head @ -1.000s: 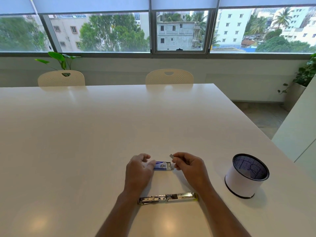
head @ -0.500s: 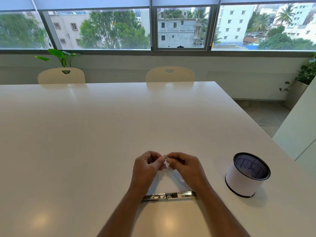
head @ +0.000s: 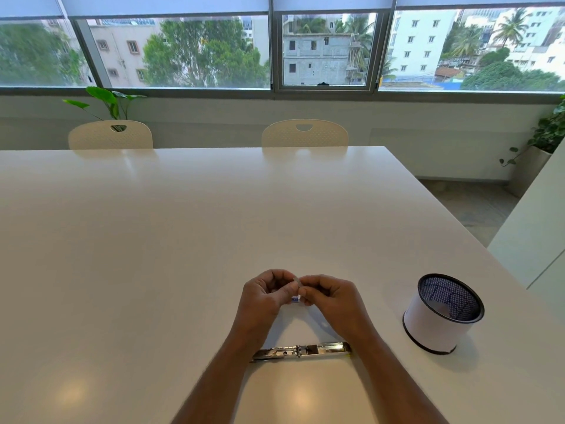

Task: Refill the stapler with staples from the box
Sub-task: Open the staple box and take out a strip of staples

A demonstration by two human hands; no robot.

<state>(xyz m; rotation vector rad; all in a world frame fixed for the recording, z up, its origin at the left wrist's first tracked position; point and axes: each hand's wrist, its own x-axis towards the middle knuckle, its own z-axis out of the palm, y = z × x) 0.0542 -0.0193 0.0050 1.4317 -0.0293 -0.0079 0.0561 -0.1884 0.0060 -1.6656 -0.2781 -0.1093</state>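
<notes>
Pinching staple strip (head: 296, 281) — both hands (head: 263, 296) (head: 331, 296)

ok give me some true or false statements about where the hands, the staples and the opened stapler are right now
1. The opened metal stapler lies flat on the white table, nearer the person than both hands. True.
2. The left hand and right hand both pinch a small grey strip of staples. True.
3. The staple strip already sits in the stapler's channel. False: it is held above the table.
4. The black mesh cup with a white wrap stands left of the hands. False: it stands to their right.
5. The small blue and white staple box is mostly hidden behind the fingers. True.
</notes>
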